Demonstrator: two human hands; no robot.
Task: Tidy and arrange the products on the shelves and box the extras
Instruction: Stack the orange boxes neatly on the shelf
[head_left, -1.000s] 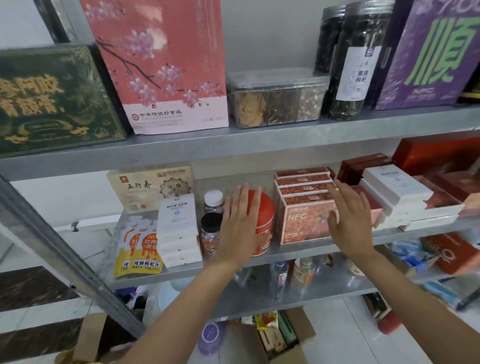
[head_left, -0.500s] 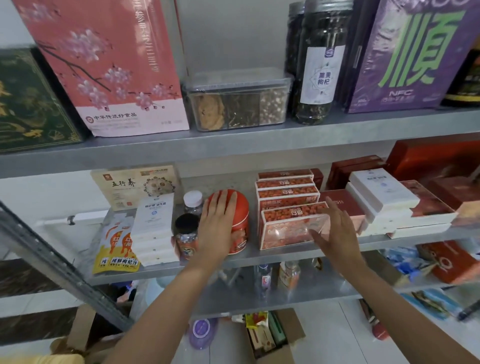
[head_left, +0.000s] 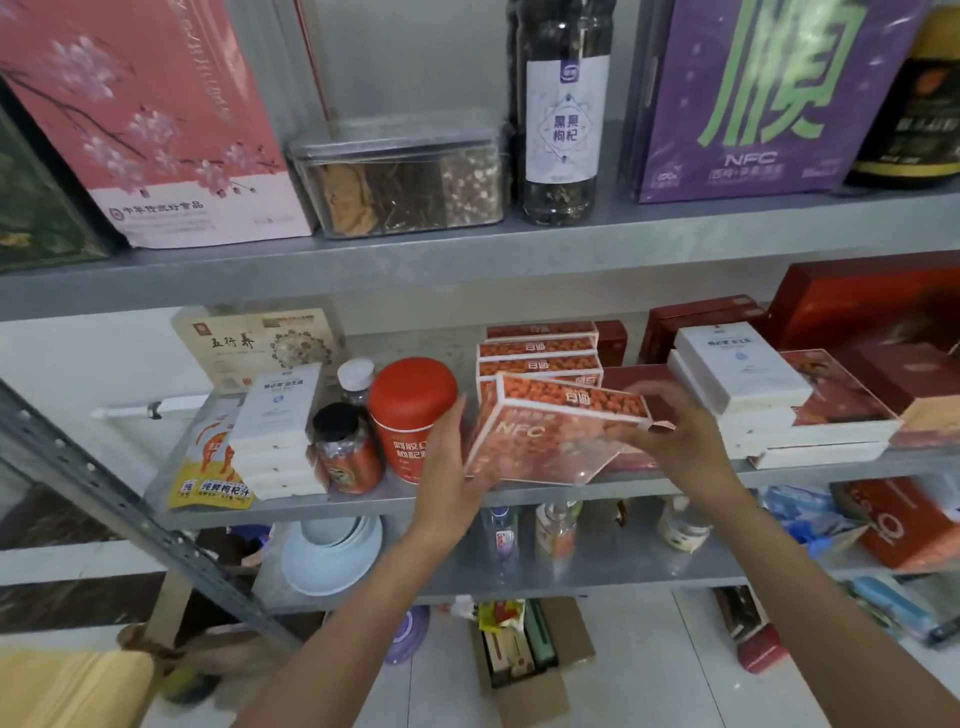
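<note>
Tidying step, mid-frame: right hand (head_left: 675, 431) pinches the tilted orange box (head_left: 550, 436), left hand (head_left: 447, 467) presses flat on its side. Next it likely needs lining up with the row (head_left: 537, 353).

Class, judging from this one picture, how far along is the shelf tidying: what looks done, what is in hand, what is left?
Done: orange boxes stand lined up on the middle shelf. In hand: the tilted NFC box, left hand pressing one end, right hand pinching the other. Left: seating it, squaring the yellow sachets at the edge, probably boxing extras.
</note>
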